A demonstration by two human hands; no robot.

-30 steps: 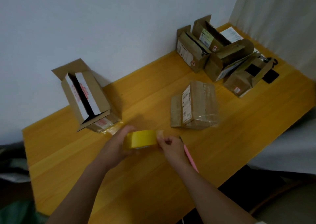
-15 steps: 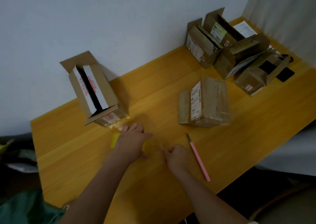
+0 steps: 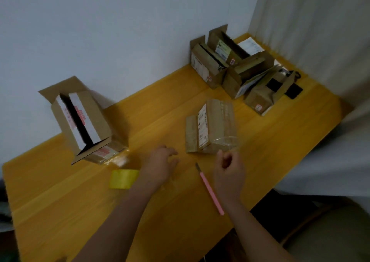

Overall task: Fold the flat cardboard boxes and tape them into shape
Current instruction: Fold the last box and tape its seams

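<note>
Brown cardboard box (image 3: 211, 126), folded flat and taped, lies mid-table; a formed open-topped carton (image 3: 80, 119) stands far left, more folded boxes (image 3: 238, 67) far right. Yellow tape roll (image 3: 123, 178) rests near left hand (image 3: 158, 167), fingers relaxed, empty; right hand (image 3: 229, 173) loosely curled, empty, beside pink-handled knife (image 3: 210, 189). Work seems partly done.

Wood-grain table (image 3: 260, 141), matt; cardboard box (image 3: 210, 127) under glossy film; glossy plastic tape roll (image 3: 123, 178).

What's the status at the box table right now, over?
Left hand open, holding nothing. Right hand loosely curled, apparently empty, near flat box. Yellow tape roll on table. Pink knife lies between hands.
</note>
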